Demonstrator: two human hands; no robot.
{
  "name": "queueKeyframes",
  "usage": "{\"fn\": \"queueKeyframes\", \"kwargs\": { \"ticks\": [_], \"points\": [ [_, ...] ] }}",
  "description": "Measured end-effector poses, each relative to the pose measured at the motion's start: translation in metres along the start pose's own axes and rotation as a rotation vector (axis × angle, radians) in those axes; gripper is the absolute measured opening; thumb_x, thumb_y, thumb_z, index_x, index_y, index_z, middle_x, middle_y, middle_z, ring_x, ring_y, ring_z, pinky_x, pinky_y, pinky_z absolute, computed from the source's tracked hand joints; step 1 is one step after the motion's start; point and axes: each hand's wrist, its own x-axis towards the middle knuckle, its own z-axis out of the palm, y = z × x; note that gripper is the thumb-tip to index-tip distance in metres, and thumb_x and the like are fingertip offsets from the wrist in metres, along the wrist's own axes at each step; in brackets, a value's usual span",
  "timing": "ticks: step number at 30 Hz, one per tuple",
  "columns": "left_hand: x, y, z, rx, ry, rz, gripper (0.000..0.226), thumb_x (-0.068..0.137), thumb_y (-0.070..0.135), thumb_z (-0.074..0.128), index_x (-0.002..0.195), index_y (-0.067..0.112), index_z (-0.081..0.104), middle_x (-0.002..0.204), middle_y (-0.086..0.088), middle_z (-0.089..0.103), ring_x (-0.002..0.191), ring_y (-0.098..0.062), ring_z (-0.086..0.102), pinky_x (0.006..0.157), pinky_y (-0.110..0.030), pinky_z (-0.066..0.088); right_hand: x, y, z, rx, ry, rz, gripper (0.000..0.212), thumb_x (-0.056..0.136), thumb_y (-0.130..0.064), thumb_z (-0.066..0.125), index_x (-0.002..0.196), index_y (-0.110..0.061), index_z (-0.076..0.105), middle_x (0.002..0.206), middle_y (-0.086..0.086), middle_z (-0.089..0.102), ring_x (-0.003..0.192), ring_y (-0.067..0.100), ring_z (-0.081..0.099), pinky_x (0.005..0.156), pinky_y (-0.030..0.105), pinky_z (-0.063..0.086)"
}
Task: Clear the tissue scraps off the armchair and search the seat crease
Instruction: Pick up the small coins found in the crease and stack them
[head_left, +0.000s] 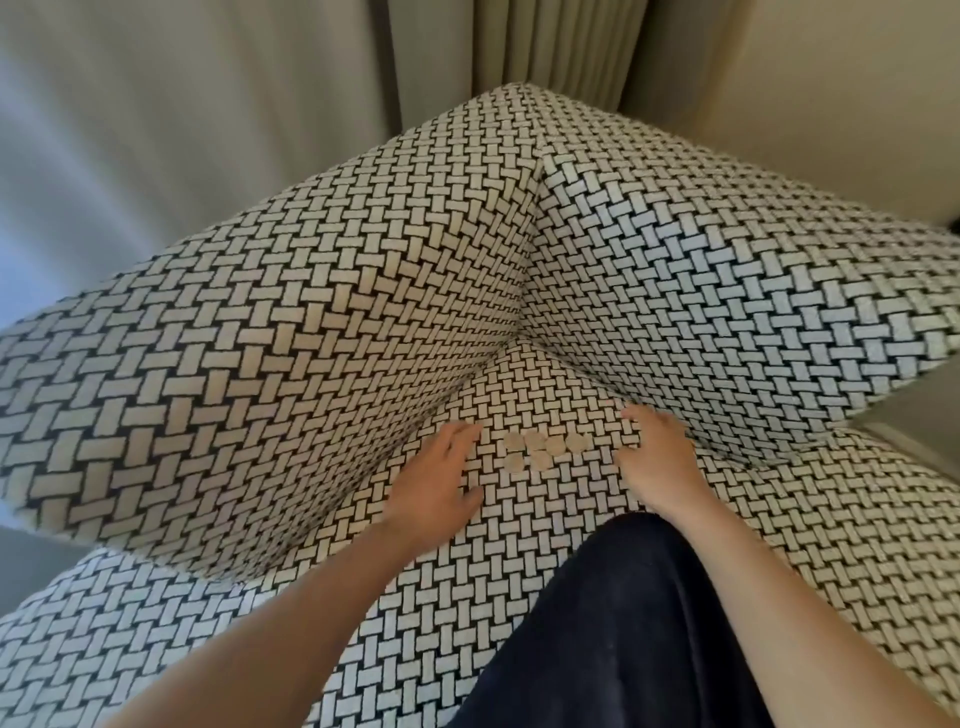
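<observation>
The left hand (436, 478) lay flat on the seat of the armchair (311, 312), palm down, fingers straight and released, grasping nothing. Its outer edge ran just beside the seat crease (467, 395), which climbed away past the fingertips to the corner of the chair. The right hand (657, 462) rested on the seat too, fingers loosely bent and released, with nothing in its grip, its knuckles close to the padded side of the chair. Between the two hands, just ahead of the left thumb, six small coins (543, 449) lay on the fabric in two short rows, touching neither hand. Behind the right wrist a dark trouser leg (623, 623) pressed on the seat
</observation>
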Motion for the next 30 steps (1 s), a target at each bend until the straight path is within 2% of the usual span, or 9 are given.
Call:
{"fn": "queueKeyframes", "kwargs": {
  "ticks": [2,5,7,10,12,15,23,27,30],
  "points": [
    [0.018,0.012,0.000,-0.038,-0.047,0.020,0.079,0.087,0.033,0.060,0.148,0.031,0.011,0.152,0.011,0.014,0.134,-0.012,0.032,0.104,-0.032,0.041,0.004,0.003,0.004,-0.025,0.019,0.029,0.060,0.087,0.003,0.048,0.143,-0.015,0.035,0.145,0.016,0.029,0.132,0.031,0.032,0.110,0.038,0.030],
    [0.037,0.021,-0.001,-0.003,-0.139,0.046,0.078,0.086,0.031,0.063,0.148,0.025,0.017,0.150,0.007,0.022,0.129,-0.014,0.038,0.103,-0.028,0.039,0.006,-0.001,0.009,-0.202,-0.036,-0.009,0.072,0.087,0.004,0.046,0.148,-0.027,0.023,0.152,0.012,0.016,0.138,0.034,0.018,0.107,0.041,0.032],
    [0.045,0.024,-0.002,0.026,-0.181,0.073,0.073,0.085,0.030,0.065,0.145,0.022,0.024,0.143,0.006,0.028,0.120,-0.015,0.045,0.099,-0.026,0.039,0.007,-0.003,0.015,-0.293,-0.142,-0.009,0.080,0.087,0.006,0.045,0.148,-0.035,0.015,0.155,0.008,0.005,0.140,0.034,0.011,0.104,0.041,0.036],
    [0.051,0.025,-0.005,0.066,-0.222,0.103,0.060,0.084,0.030,0.067,0.135,0.021,0.036,0.133,0.006,0.034,0.096,-0.012,0.051,0.086,-0.025,0.045,0.010,-0.005,0.025,-0.406,-0.229,-0.005,0.084,0.085,0.005,0.047,0.146,-0.042,0.014,0.156,0.006,0.001,0.142,0.036,0.005,0.108,0.051,0.033],
    [0.055,0.026,-0.006,0.082,-0.241,0.112,0.051,0.083,0.028,0.067,0.126,0.022,0.041,0.126,0.007,0.036,0.088,-0.011,0.050,0.081,-0.026,0.047,0.016,-0.005,0.029,-0.462,-0.212,-0.022,0.076,0.086,0.001,0.049,0.144,-0.040,0.021,0.153,0.007,0.011,0.140,0.034,0.010,0.105,0.053,0.032],
    [0.060,0.031,-0.006,0.082,-0.264,0.109,0.039,0.083,0.023,0.067,0.115,0.021,0.046,0.120,0.006,0.040,0.094,-0.013,0.053,0.084,-0.032,0.050,0.023,-0.004,0.035,-0.482,-0.157,-0.067,0.061,0.087,-0.003,0.051,0.136,-0.034,0.032,0.143,0.006,0.025,0.134,0.030,0.021,0.103,0.050,0.037],
    [0.061,0.034,0.003,-0.009,-0.212,0.014,0.040,0.086,0.015,0.063,0.123,0.014,0.047,0.122,-0.002,0.045,0.106,-0.015,0.050,0.087,-0.020,0.040,0.033,0.002,0.040,-0.542,-0.088,-0.109,0.050,0.089,-0.012,0.058,0.133,-0.014,0.036,0.136,0.006,0.035,0.124,0.027,0.032,0.096,0.040,0.045],
    [0.054,0.032,0.007,-0.088,-0.140,-0.063,0.022,0.085,0.016,0.066,0.106,0.014,0.057,0.109,0.000,0.051,0.099,-0.012,0.050,0.080,-0.017,0.038,0.033,0.002,0.040,-0.557,-0.051,-0.172,0.043,0.091,-0.015,0.056,0.131,-0.012,0.041,0.133,0.006,0.042,0.123,0.024,0.036,0.098,0.037,0.043],
    [0.050,0.033,0.009,-0.147,-0.089,-0.102,0.008,0.084,0.015,0.066,0.092,0.017,0.064,0.098,0.003,0.057,0.088,-0.009,0.053,0.073,-0.016,0.040,0.031,0.000,0.036,-0.443,-0.005,-0.144,0.023,0.094,-0.016,0.052,0.116,-0.012,0.054,0.116,0.004,0.058,0.107,0.019,0.051,0.087,0.034,0.050]
  ]
}}
